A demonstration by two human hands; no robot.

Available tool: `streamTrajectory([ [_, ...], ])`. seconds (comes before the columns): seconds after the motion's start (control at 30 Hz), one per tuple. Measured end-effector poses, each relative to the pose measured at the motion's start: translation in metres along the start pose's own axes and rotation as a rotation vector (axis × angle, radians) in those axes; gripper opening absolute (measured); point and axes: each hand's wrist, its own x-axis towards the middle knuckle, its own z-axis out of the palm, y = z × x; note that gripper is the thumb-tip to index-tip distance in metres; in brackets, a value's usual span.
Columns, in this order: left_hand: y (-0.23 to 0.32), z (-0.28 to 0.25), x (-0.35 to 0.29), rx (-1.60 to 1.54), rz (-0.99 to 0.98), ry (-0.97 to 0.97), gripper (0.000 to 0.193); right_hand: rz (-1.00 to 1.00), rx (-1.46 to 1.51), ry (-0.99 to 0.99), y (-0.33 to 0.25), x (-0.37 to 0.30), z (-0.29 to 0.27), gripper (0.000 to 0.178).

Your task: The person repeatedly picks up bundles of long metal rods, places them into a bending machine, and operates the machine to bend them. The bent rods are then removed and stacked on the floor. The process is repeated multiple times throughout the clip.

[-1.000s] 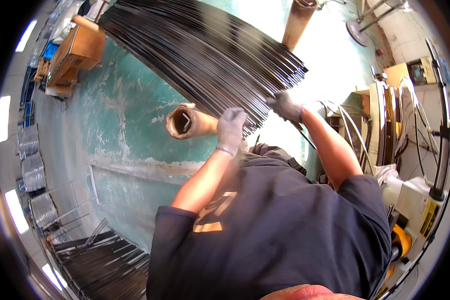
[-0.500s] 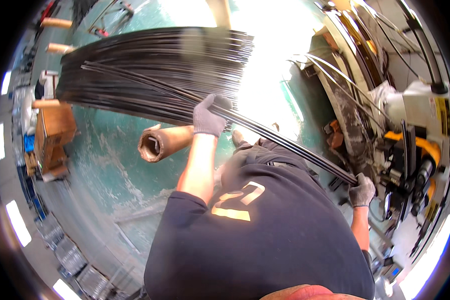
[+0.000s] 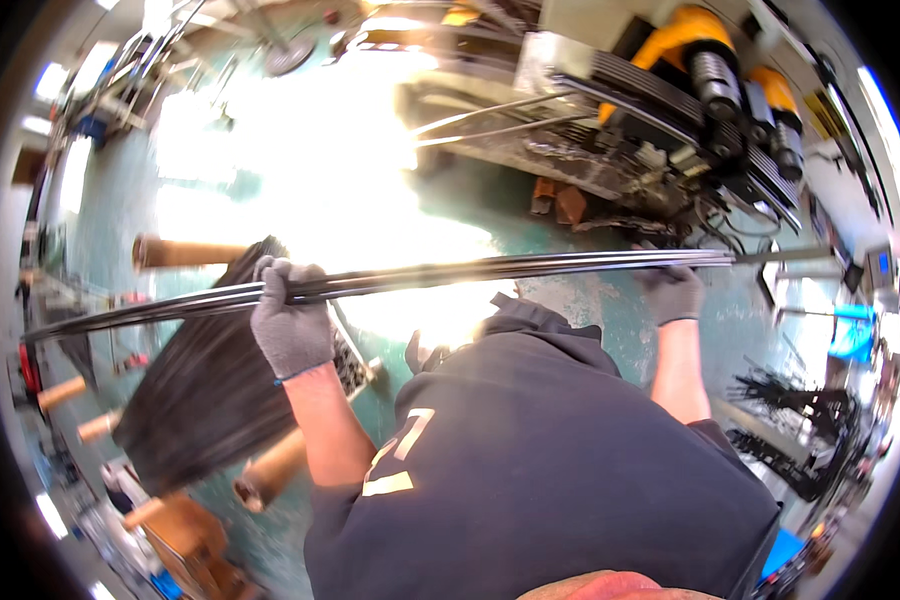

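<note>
Across the front of my body lies a small bundle of long, thin dark metal rods (image 3: 450, 273), held almost level. My left hand (image 3: 291, 318), in a grey glove, is closed around the bundle left of its middle. Near the right end, my gloved right hand (image 3: 669, 290) grips the same rods from below, its fingers partly hidden behind them. The far left end of the bundle reaches out past the large pile of dark rods (image 3: 210, 400), which lies to the left, smeared by motion.
Brown cardboard tubes (image 3: 185, 252) stick out around the pile. Ahead right stands a machine with yellow and black cylinders (image 3: 715, 85). A brown box (image 3: 185, 540) sits low at left. A heap of black pieces (image 3: 800, 430) lies at right. Glare whitens the floor ahead.
My view and body have turned to the right, toward the machine. The rods have swung from a slant to nearly level and are away from the pile. Both hands still hold them.
</note>
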Motion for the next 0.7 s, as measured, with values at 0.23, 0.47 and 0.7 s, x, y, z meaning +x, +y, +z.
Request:
streamTrajectory([
  [0.23, -0.143, 0.132, 0.033, 0.056, -0.432, -0.356, 0.025, -0.255, 0.210, 0.068, -0.025, 0.030, 0.052, 0.019],
  [0.47, -0.107, 0.158, 0.156, 0.158, -0.317, -0.583, 0.037, -0.626, 0.175, 0.382, -0.141, 0.038, 0.032, 0.019],
  [0.7, -0.189, 0.139, 0.230, 0.290, -0.425, -0.375, 0.028, -0.609, 0.135, 0.184, -0.153, 0.041, 0.084, 0.022],
])
